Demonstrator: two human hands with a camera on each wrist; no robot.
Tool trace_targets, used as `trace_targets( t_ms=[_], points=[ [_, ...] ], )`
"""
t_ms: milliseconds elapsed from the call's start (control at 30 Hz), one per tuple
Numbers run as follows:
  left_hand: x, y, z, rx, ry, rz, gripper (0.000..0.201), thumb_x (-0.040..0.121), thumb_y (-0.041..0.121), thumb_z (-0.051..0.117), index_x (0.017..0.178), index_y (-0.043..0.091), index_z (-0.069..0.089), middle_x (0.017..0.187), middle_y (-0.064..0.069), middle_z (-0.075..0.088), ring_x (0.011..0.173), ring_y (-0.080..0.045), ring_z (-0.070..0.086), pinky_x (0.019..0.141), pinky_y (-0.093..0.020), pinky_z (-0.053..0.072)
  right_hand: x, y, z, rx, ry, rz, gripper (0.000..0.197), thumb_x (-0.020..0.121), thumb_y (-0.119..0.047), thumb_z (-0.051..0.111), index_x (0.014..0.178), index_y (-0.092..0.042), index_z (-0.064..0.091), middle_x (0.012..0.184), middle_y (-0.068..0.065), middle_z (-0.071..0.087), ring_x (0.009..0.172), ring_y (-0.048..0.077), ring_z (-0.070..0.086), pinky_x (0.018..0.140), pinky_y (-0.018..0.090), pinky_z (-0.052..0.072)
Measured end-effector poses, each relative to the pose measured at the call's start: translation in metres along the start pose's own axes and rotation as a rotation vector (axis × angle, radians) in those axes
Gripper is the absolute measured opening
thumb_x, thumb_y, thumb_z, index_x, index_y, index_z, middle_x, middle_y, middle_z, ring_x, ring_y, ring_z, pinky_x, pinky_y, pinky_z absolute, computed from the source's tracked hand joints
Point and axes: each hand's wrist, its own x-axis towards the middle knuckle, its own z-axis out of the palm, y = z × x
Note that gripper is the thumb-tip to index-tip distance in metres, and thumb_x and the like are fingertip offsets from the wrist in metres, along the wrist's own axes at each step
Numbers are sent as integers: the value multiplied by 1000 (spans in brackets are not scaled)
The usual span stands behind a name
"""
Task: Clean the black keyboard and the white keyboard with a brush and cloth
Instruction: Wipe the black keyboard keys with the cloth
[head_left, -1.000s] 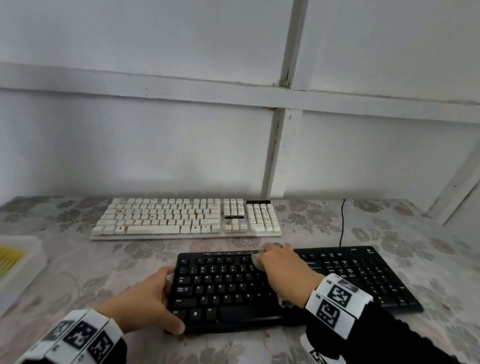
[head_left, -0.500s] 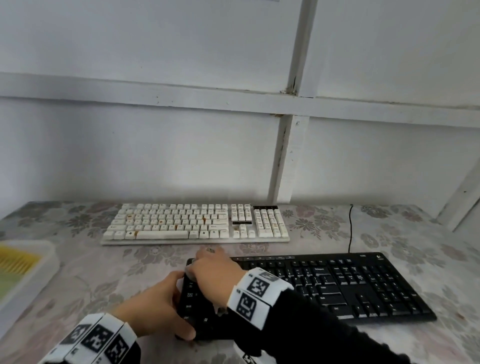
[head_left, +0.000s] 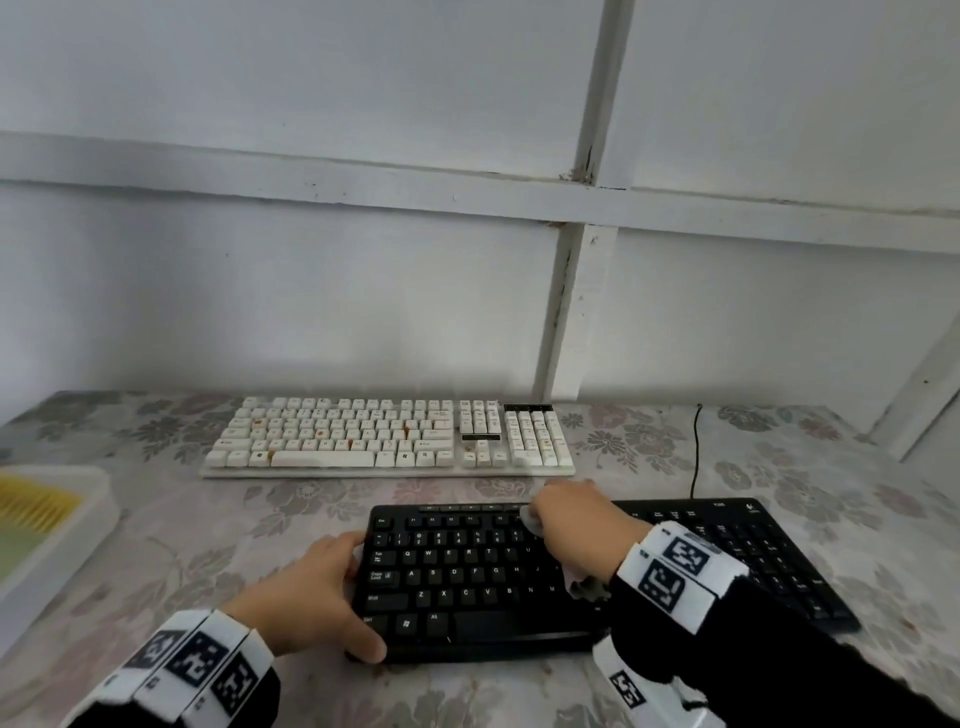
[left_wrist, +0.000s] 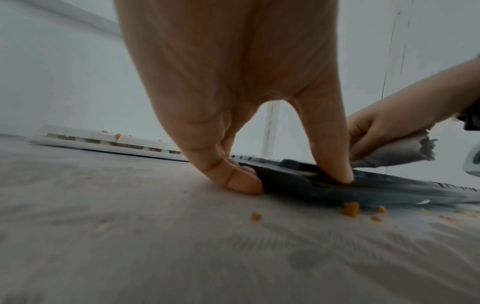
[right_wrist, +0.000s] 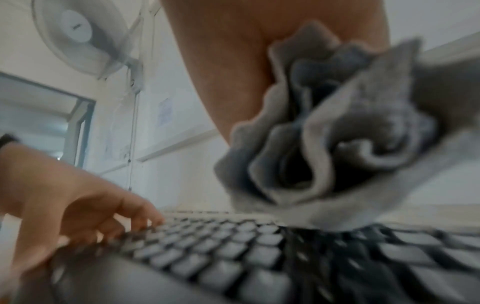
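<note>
- Left hand (head_left: 317, 597): thumb and fingers clamped on left end of black keyboard (head_left: 467, 577), near worktop (head_left: 156, 545) front edge.
- Right hand (head_left: 576, 525): fingers closed round grey cloth (right_wrist: 337, 127), on keyboard's top rows.
- White keyboard (head_left: 389, 436): toward back edge, orange crumbs on keys.
</note>
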Motion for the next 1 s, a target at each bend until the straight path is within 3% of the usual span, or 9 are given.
trace_targets(
  t_ms=[67, 167, 300, 400, 533, 700, 800, 900, 1000],
  points=[
    [-1, 2, 0, 58, 11, 4, 103, 52, 22, 83, 136, 33, 24, 109, 15, 35, 88, -7, 46, 85, -24, 44, 6, -17, -7, 49, 19, -42, 42, 87, 4, 44, 60, -23, 26, 83, 5, 40, 82, 24, 46, 95, 36, 39],
    [-2, 4, -1, 71, 6, 19, 105, 55, 18, 83, 138, 35, 20, 113, 15, 33, 88, -8, 46, 87, -25, 44, 19, -56, -6, 79, 46, -158, 29, 89, -2, 50, 67, -18, 42, 112, 9, 50, 115, 34, 46, 104, 47, 40],
    [-1, 6, -3, 99, 0, -1, 100, 57, 19, 83, 136, 33, 24, 113, 12, 34, 99, -12, 47, 93, -30, 45, 24, -98, 1, 0, -10, -352, 21, 92, -3, 44, 77, -16, 50, 106, 12, 45, 97, 30, 42, 87, 40, 37],
    [1, 5, -2, 98, 9, 7, 99, 56, 19, 83, 136, 33, 25, 112, 11, 36, 95, -9, 47, 86, -26, 46, 19, -98, 11, -46, 0, -314, 17, 95, -3, 40, 99, -9, 56, 119, 15, 43, 112, 35, 37, 86, 42, 38],
    [2, -1, 0, 67, 19, 36, 103, 54, 19, 84, 136, 35, 25, 111, 14, 36, 84, -4, 45, 72, -18, 40, 6, -66, 15, -60, 7, -178, 21, 91, 4, 43, 103, -6, 58, 132, 17, 41, 127, 41, 31, 101, 51, 41],
    [2, -3, 0, 59, 6, 32, 111, 43, 30, 79, 138, 35, 23, 111, 15, 36, 88, -5, 45, 79, -22, 42, -10, -11, 16, 44, 43, -88, 28, 84, 12, 40, 73, -13, 41, 102, 5, 35, 115, 34, 39, 82, 38, 38],
    [3, -5, -1, 53, -3, 29, 113, 37, 35, 77, 137, 37, 23, 112, 14, 37, 90, -7, 47, 83, -24, 44, -9, 14, 11, 40, 27, -50, 39, 83, 10, 40, 60, -20, 31, 88, 0, 34, 90, 25, 42, 85, 34, 35],
    [6, -7, -2, 55, -16, 29, 116, 35, 37, 78, 136, 39, 22, 113, 12, 38, 97, -10, 49, 91, -30, 45, 0, 41, 8, 133, 77, -1, 21, 87, 5, 42, 83, -3, 61, 87, 0, 46, 78, 17, 45, 76, 24, 34],
    [8, -11, -3, 35, -35, 32, 115, 38, 34, 81, 137, 39, 22, 114, 10, 38, 100, -12, 49, 88, -28, 45, 0, 59, 15, 117, 117, 1, 28, 87, 5, 41, 101, -7, 62, 103, 3, 51, 93, 24, 48, 79, 27, 41]
  ],
)
